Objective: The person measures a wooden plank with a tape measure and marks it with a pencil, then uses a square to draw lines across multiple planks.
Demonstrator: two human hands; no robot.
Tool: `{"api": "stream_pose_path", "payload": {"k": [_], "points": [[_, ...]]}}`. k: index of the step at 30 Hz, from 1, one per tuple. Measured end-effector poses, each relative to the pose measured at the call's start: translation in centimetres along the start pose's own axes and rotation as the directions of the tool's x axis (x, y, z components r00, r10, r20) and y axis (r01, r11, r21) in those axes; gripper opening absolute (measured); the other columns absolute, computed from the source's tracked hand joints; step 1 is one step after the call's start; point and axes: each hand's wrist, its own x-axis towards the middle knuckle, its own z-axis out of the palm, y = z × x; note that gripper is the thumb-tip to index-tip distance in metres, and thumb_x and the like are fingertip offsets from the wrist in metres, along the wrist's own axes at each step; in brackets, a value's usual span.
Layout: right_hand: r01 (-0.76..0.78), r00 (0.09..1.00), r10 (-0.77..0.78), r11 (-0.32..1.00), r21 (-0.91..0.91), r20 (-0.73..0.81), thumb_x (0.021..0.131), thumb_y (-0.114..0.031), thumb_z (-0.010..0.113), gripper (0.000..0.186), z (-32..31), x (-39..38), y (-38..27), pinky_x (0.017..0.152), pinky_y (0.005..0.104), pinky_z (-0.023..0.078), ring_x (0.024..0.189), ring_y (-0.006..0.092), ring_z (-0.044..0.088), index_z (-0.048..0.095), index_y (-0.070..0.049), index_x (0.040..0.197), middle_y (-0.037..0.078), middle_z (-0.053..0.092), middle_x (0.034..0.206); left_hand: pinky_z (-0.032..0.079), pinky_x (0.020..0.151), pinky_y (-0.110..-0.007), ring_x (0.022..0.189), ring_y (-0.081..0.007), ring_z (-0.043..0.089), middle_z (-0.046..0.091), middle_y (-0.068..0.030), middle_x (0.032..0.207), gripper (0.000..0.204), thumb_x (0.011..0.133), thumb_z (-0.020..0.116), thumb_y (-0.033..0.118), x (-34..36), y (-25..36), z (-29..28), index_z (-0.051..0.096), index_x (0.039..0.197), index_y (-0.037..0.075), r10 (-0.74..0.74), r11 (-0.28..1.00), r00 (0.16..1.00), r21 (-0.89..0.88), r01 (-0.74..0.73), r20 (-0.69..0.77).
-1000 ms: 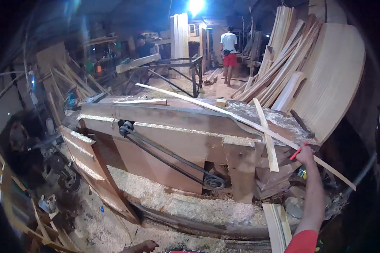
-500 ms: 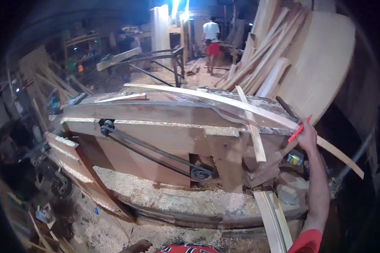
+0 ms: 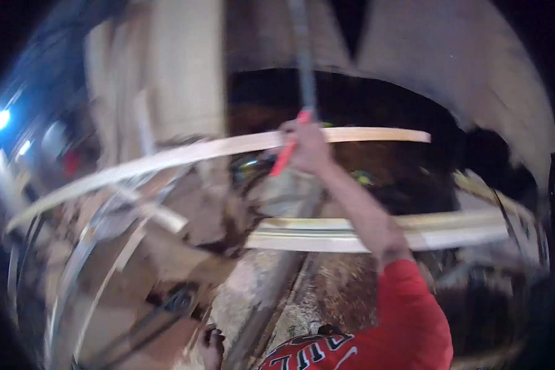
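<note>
My right hand (image 3: 309,148) is closed around a long, thin wooden strip (image 3: 185,152), raised across the middle of the view. A slim red pencil (image 3: 282,158) is gripped in the same hand, slanting across the strip. The strip's far part runs left and down over a wooden machine body; its short end juts out to the right of my hand. At the lower edge my left hand (image 3: 211,346) hangs low, away from the strip. Its fingers are smeared by motion, and nothing shows in them.
Below my right forearm lies a stack of pale wooden strips (image 3: 351,237). A short wooden strip (image 3: 154,209) rests on the machine, whose belt pulley (image 3: 182,299) shows lower left. Tall boards (image 3: 185,74) lean at the back left. Sawdust (image 3: 243,277) covers a ledge.
The view has swung to the right and blurred. The strip, still in my right hand with the pencil, now spans the left and middle. The person in the background is no longer distinct.
</note>
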Motion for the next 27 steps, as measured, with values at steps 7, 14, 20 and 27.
{"api": "stream_pose_path", "payload": {"k": [7, 14, 20, 27], "points": [[0.008, 0.969, -0.032, 0.995, -0.101, -0.245, 0.06, -0.043, 0.094, 0.058, -9.5, -10.3, 3.3, 0.076, 0.0457, 0.046, 0.087, 0.034, 0.063, 0.064, -0.012, 0.099, 0.009, 0.065, 0.089, 0.041, 0.06, -0.027, 0.067, -0.0106, 0.048, 0.066, -0.0038, 0.097, 0.032, 0.108, 0.055, 0.028, 0.4, 14.7, 8.3, 0.067, 0.116, 0.0, 0.545, 0.828, 0.78, -0.049, -0.558, 0.307], [-0.012, 0.953, -0.056, 0.975, -0.221, -0.298, 0.059, -0.042, 0.093, 0.057, -19.9, -19.1, 3.9, 0.068, 0.0401, 0.04, 0.078, 0.027, 0.062, 0.062, -0.013, 0.098, 0.005, 0.064, 0.085, 0.049, 0.06, -0.027, 0.078, -0.0134, 0.061, 0.066, -0.007, 0.1, 0.035, 0.103, 0.056, 0.03, 2.6, 16.9, 15.7, 0.059, 0.127, 0.005, 0.555, 0.814, 0.791, -0.365, -0.452, 0.258], [-0.115, 0.952, 0.009, 0.937, -0.33, -0.306, 0.061, -0.039, 0.093, 0.054, -29.0, -26.6, 6.3, 0.068, 0.0394, 0.04, 0.077, 0.0261, 0.062, 0.062, -0.013, 0.096, 0.004, 0.064, 0.083, 0.051, 0.08, -0.031, 0.089, -0.015, 0.058, 0.06, -0.0095, 0.122, 0.058, 0.107, 0.045, 0.045, 0.7, 22.5, 22.5, 0.045, 0.149, 0.006, 0.563, 0.768, 0.774, -0.528, -0.361, 0.29], [-0.25, 0.941, 0.103, 0.853, -0.458, -0.322, 0.061, -0.036, 0.093, 0.054, -42.3, -37.6, 12.0, 0.069, 0.0413, 0.041, 0.078, 0.0283, 0.062, 0.062, -0.012, 0.097, 0.006, 0.064, 0.087, 0.049, 0.086, -0.031, 0.089, -0.0154, 0.053, 0.052, -0.0168, 0.142, 0.066, 0.108, 0.036, 0.052, -7.1, 24.8, 37.3, 0.039, 0.155, 0.006, 0.636, 0.722, 0.681, -0.592, -0.359, 0.363]]}}
